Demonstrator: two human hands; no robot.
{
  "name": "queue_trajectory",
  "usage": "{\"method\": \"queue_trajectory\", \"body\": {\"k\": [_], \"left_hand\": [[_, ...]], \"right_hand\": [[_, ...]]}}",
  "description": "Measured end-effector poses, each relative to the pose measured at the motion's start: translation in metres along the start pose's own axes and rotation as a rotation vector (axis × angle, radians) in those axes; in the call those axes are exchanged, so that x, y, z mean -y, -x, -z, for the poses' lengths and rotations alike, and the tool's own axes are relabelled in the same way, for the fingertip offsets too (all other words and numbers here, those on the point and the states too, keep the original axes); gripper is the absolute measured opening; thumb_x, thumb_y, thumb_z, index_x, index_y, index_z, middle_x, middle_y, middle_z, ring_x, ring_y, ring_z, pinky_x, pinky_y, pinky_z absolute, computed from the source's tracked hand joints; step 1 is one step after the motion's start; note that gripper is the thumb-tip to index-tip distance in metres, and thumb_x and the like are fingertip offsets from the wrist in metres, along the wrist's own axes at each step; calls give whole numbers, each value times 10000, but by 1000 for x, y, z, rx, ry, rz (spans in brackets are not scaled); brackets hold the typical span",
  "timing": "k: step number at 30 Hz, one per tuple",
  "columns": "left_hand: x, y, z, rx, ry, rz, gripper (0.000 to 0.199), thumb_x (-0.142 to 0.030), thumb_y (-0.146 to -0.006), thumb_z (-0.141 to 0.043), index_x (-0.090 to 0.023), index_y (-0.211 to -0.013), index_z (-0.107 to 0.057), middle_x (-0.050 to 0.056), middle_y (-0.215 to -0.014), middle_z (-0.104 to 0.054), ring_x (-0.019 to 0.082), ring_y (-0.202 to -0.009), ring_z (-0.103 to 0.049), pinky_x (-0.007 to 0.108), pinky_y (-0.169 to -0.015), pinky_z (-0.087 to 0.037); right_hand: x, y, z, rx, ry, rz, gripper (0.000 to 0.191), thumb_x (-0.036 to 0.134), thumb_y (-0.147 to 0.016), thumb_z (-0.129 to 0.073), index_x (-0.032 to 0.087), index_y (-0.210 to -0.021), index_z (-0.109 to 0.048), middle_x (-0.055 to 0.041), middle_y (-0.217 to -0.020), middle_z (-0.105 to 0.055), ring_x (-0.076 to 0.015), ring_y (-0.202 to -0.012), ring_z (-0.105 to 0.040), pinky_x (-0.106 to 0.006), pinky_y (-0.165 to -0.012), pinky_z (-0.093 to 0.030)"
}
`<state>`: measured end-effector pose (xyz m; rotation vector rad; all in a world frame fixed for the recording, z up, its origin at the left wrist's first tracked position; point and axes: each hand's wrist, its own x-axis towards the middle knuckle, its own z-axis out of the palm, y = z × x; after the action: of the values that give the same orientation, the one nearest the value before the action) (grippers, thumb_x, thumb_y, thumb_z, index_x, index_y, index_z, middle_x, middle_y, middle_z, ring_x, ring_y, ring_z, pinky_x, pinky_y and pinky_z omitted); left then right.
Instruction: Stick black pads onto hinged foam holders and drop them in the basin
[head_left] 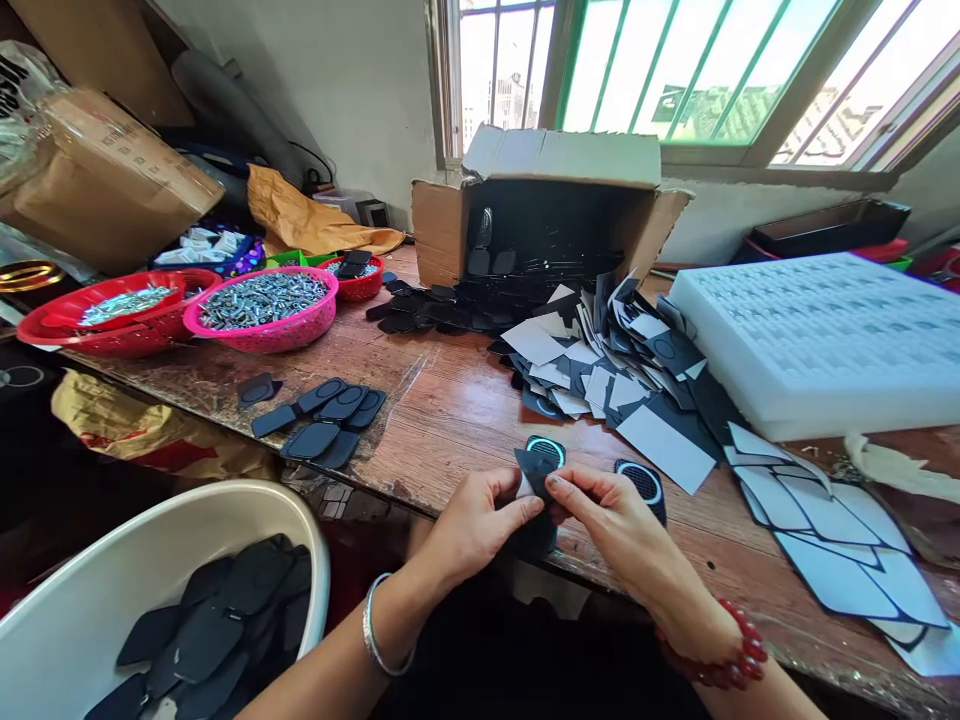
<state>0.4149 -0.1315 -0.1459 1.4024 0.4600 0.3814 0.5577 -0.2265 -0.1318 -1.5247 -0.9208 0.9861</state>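
My left hand (pixel 487 522) and my right hand (pixel 611 515) meet near the table's front edge. Both pinch a small dark sheet with a white backing (pixel 535 470), its top corner folded to a point. Just behind it lies a black plate with a pale ring (pixel 546 450), partly covered by the sheet and my fingers. A second black ringed plate with a slotted centre (pixel 641 482) rests beside my right hand. Another dark piece (pixel 536 538) shows below my fingers; its kind is hidden.
A heap of dark and white sheets (pixel 592 365) spills before an open cardboard box (pixel 439 230) of black pieces. Black plates (pixel 319 430) lie left; a white tub (pixel 319 560) holds more. A pink basket (pixel 259 335) holds metal parts. White foam (pixel 787 400) and white-backed sheets (pixel 847 540) lie right.
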Motion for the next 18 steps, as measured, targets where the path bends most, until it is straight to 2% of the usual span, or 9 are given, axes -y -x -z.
{"method": "queue_trajectory", "body": {"k": [3,4,6,8,11,12,14,16,18], "left_hand": [[4,1,2,-6,36,55,466,-566,-747,-727,-103,-804,-739,42,-740,-670,150,-687,-556,245,-651,-410],[6,2,4,-29,66,82,477,-578,-728,-740,-106,-800,-739,42,-743,-671,148,-681,-553,242,-636,-408],[10,1,8,-103,132,121,484,-583,-681,-775,-114,-795,-737,42,-757,-675,152,-689,-557,240,-625,-415],[13,0,11,-185,177,135,482,-573,-642,-803,-118,-784,-730,40,-749,-675,163,-709,-573,252,-653,-438],[16,-3,11,-241,195,139,459,-552,-633,-808,-123,-771,-719,37,-723,-675,186,-740,-604,286,-712,-469],[18,-5,8,-230,193,135,442,-544,-650,-797,-127,-776,-719,39,-735,-681,196,-766,-617,299,-740,-478],[22,-8,0,-204,164,108,394,-519,-693,-765,-138,-783,-717,45,-767,-692,218,-827,-636,328,-793,-497],[28,-12,-8,-225,113,58,339,-485,-722,-744,-152,-767,-703,49,-777,-692,233,-864,-645,359,-830,-517],[33,-15,-13,-267,77,16,297,-465,-740,-731,-171,-758,-688,53,-766,-688,245,-875,-650,386,-839,-540]], "right_hand": [[-2,-1,11,37,-204,-143,425,563,-671,-807,152,-688,-704,-5,-629,-597,-104,-576,-518,-233,-551,-420],[-3,-2,17,-8,-287,-177,422,541,-616,-852,154,-689,-701,1,-629,-593,-98,-555,-519,-225,-520,-416],[-5,-6,32,-176,-426,-180,429,477,-514,-922,163,-696,-694,13,-637,-590,-97,-534,-536,-218,-481,-428],[-6,-10,44,-355,-511,-92,416,429,-495,-940,178,-702,-681,12,-667,-614,-113,-555,-582,-239,-508,-492],[-3,-9,45,-557,-539,124,296,405,-664,-862,207,-763,-666,-12,-776,-687,-156,-677,-674,-338,-711,-597],[-2,-5,38,-592,-502,195,234,394,-744,-806,217,-804,-667,-21,-823,-706,-170,-734,-696,-374,-785,-600],[2,7,17,-576,-311,315,120,351,-876,-681,232,-896,-677,-41,-915,-725,-196,-850,-713,-415,-869,-588],[4,21,-10,-442,8,451,116,277,-942,-585,236,-964,-692,-70,-1005,-722,-214,-946,-700,-409,-875,-586],[2,33,-36,-326,290,684,171,172,-944,-550,237,-1011,-693,-74,-1041,-721,-211,-978,-683,-391,-879,-580]]}}
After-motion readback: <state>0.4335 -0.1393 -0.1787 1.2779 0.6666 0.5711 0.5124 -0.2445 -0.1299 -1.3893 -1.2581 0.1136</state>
